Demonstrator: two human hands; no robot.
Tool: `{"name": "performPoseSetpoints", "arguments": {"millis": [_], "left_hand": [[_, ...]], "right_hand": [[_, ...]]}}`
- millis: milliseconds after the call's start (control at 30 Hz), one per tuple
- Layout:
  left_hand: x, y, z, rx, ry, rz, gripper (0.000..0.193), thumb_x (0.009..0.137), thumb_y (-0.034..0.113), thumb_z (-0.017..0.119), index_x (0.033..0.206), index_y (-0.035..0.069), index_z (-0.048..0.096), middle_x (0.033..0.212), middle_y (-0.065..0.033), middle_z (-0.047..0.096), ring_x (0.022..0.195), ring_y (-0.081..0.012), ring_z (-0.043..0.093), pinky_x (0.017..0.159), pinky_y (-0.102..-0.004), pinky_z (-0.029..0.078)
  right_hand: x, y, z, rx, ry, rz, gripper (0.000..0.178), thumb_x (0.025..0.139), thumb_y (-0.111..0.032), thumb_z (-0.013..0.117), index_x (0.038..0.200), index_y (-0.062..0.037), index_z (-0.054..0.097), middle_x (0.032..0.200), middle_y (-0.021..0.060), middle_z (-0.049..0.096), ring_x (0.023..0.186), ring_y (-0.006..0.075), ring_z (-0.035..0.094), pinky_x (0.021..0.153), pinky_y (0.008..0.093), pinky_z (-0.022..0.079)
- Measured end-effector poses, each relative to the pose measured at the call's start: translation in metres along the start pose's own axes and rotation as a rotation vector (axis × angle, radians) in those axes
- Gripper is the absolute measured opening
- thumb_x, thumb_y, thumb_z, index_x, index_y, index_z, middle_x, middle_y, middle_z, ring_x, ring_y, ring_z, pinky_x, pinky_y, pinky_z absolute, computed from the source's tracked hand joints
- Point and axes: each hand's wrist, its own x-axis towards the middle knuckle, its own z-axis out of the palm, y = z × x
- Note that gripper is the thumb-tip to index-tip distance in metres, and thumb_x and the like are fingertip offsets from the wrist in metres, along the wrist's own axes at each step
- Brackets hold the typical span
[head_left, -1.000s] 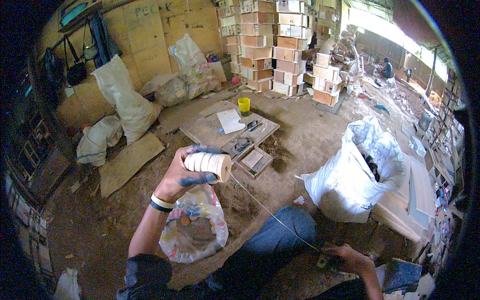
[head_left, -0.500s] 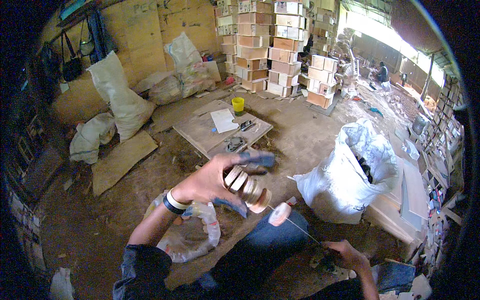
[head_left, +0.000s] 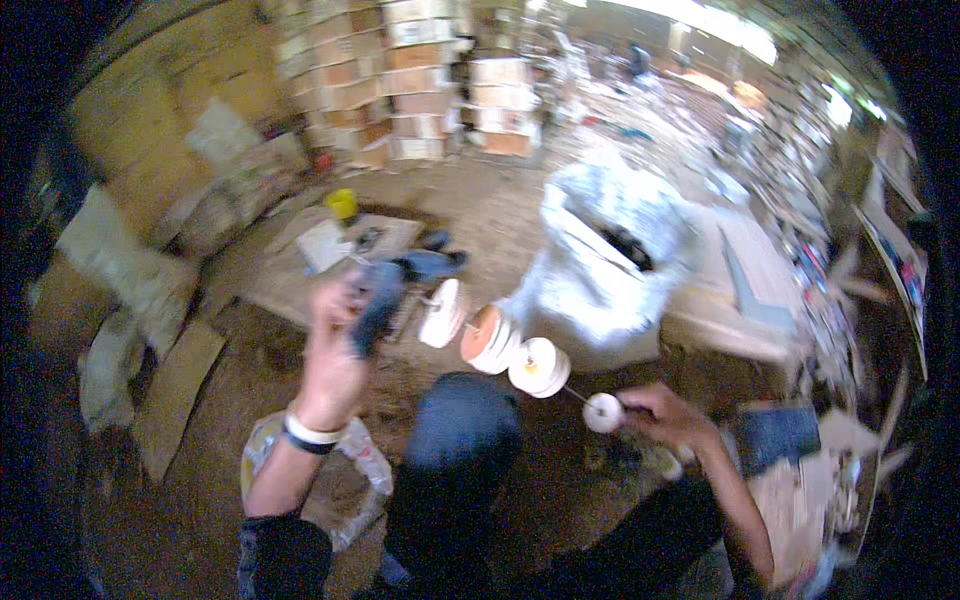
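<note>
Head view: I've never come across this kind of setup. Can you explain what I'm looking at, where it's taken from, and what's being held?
There is no machine here, just a person's two bare hands. The picture comes from a wide fisheye camera worn on the head and looking down, so edges bend and the rim is dark.

Pale round discs are threaded on a thin wire. The right hand seems to hold its lower end. The left hand, its fingers dark, is near the upper end; blur hides whether it grips.

On the ground are a flat board bearing a white sheet and a yellow cup, and an open white sack.
</note>
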Motion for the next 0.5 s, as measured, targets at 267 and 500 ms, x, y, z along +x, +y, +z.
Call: {"name": "performPoseSetpoints", "arguments": {"millis": [267,500], "left_hand": [[0.030,0.014,0.036,-0.101,-0.105,0.060,0.017,0.097,0.014,0.056,0.111,0.009,0.050,0.137,-0.0136,0.049,0.125,-0.0264,0.049,0.111,-0.0429,0.034],[0.047,0.018,0.043,-0.011,-0.262,0.075,0.038,0.099,0.027,0.050,0.128,0.003,0.051,0.139,-0.0149,0.052,0.128,-0.0285,0.051,0.112,-0.0447,0.034]], "right_hand": [[-0.019,0.018,-0.001,-0.055,0.428,0.094,0.038,0.088,0.001,0.053,0.125,-0.0043,0.060,0.117,0.0140,0.068,0.111,0.0271,0.064,0.097,0.0384,0.048],[-0.004,-0.028,-0.002,0.367,0.019,0.046,0.033,0.102,-0.027,0.051,0.125,-0.0060,0.062,0.116,0.0075,0.068,0.105,0.0163,0.063,0.094,0.0325,0.048]]}}
